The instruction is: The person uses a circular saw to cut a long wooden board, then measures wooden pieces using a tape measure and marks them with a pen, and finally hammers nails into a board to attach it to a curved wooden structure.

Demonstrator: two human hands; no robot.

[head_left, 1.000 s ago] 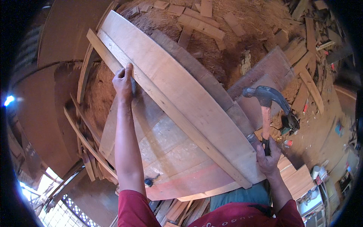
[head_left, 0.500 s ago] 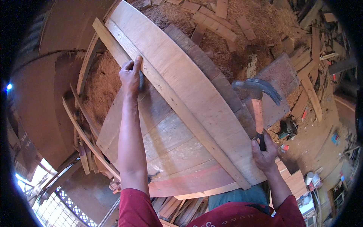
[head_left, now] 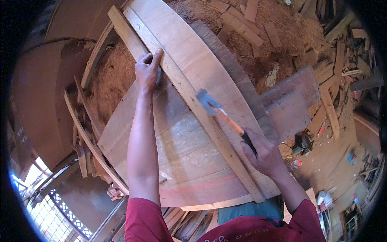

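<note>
My right hand is wrapped around the black grip of a claw hammer with an orange-brown handle. The hammer's head is over the long wooden strip that runs diagonally along the curved plywood panel; whether they touch I cannot tell. Farther up the strip, my left hand is closed, its thumb along the strip's left edge. Against that palm sits a dark grey rounded object, mostly hidden. Just beyond the fingers, a shorter board lies alongside the strip.
Wide planks form the surface left of the strip. Curved wooden ribs stand at the left. Sawdust and offcuts cover the ground beyond, with a dark power tool and scrap wood at the right.
The hammer has swung left and its head has come from beyond the panel's right edge to over the strip. My left hand keeps its place on the strip; the whole view has shifted slightly.
</note>
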